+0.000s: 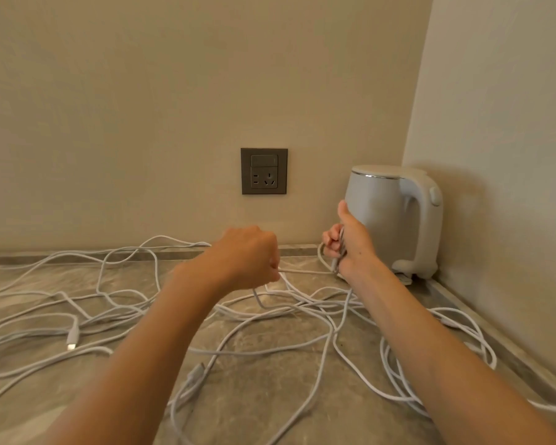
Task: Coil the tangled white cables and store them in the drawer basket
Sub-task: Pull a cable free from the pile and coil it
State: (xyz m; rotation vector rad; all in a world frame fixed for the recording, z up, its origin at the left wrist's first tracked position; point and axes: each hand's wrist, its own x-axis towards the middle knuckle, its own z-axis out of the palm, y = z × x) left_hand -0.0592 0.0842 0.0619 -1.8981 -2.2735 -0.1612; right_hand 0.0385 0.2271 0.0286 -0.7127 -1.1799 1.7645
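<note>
Tangled white cables point(244, 319) sprawl in loose loops over the grey stone countertop point(254, 396). My left hand point(247, 255) is curled into a fist above the middle of the tangle and pinches a cable strand at its right side. My right hand point(347, 242) is raised in front of the kettle, thumb up, with its fingers wrapped round a small bundle of cable loops. A short strand runs between the two hands. One plug end point(72, 337) lies at the left, another plug end point(196, 372) near the front middle. No drawer basket is in view.
A white electric kettle point(395, 220) stands in the back right corner against the walls. A dark wall socket point(264, 171) is set in the back wall above the counter. More cable loops point(437, 364) lie along the right wall under my right forearm.
</note>
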